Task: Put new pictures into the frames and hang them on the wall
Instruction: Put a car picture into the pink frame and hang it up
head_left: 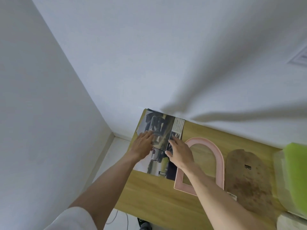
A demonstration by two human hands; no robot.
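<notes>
Hands flat on magazine | L spread | R spread, maybe pinching edge | pink frame beside R

A wooden table is set against a white wall, at a corner of the room. At its right end, a bright green thing is seen, blurred at the picture's edge. A thin cable is trailed over the pale floor below.
</notes>
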